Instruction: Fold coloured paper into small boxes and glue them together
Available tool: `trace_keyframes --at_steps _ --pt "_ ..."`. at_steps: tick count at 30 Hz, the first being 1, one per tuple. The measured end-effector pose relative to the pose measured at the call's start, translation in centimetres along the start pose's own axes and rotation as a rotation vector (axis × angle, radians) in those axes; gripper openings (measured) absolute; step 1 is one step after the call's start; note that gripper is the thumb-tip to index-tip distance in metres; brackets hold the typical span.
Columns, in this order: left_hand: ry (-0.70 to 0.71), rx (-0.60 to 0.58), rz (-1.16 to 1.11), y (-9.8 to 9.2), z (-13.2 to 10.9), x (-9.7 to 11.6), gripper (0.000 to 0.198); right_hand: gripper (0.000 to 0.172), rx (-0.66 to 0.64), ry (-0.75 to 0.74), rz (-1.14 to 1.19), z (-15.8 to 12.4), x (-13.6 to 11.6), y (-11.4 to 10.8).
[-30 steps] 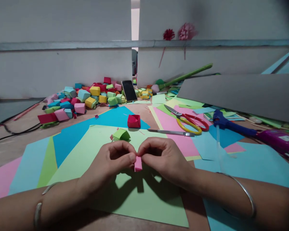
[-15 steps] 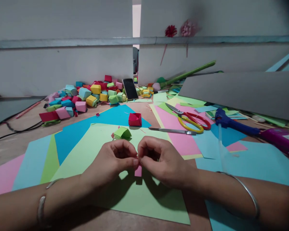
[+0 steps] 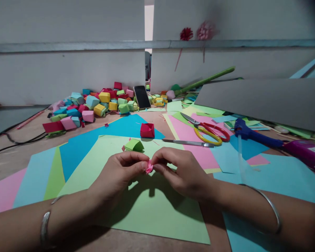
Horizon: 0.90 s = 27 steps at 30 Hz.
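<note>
A small piece of pink paper (image 3: 149, 168) is pinched between my two hands, folded or curled, above a light green sheet (image 3: 170, 224). My left hand (image 3: 120, 171) grips its left side with thumb and forefinger. From the other side, the thumb and forefinger of my right hand (image 3: 180, 173) close on it too. Just beyond my fingers lie a folded green paper piece (image 3: 134, 144) and a red paper box (image 3: 147, 130). A slim metal knife (image 3: 189, 142) lies behind my right hand.
Scissors (image 3: 210, 129) with red and yellow handles lie on coloured paper. A blue and purple glue gun (image 3: 273, 141) is at right. Several paper cubes (image 3: 93, 101) are heaped at back left beside a phone (image 3: 142, 97). A grey board (image 3: 265, 101) juts in at right.
The pink paper no longer hangs down as a flat strip; it is now folded up between my fingertips. Both hands have shifted slightly, and the right fingers have opened out a little.
</note>
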<state>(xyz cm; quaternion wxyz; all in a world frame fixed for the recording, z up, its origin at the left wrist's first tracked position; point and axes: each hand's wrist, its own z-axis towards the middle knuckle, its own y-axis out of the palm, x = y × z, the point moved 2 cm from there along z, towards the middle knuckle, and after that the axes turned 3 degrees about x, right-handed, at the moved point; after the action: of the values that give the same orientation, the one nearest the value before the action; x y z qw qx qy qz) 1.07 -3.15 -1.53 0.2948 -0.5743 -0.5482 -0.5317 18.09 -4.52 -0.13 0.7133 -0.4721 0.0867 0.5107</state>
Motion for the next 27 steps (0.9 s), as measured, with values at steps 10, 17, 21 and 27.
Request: trace_keyframes --at_steps 10,17,21,27 --pt "0.152 0.028 0.149 -0.6 0.3 0.2 0.011 0.005 0.028 0.283 0.206 -0.1 -0.1 0.7" --pt "0.172 0.038 0.183 -0.6 0.1 0.4 0.008 0.005 0.05 0.351 0.301 -0.3 -0.2 1.0" --pt "0.185 0.028 0.199 -0.5 0.0 0.5 0.009 0.005 0.045 0.38 0.351 -0.3 0.0 1.2" --pt "0.224 -0.028 0.281 -0.4 -0.2 0.8 0.013 0.007 0.073 0.292 0.283 -0.4 -0.5 0.8"
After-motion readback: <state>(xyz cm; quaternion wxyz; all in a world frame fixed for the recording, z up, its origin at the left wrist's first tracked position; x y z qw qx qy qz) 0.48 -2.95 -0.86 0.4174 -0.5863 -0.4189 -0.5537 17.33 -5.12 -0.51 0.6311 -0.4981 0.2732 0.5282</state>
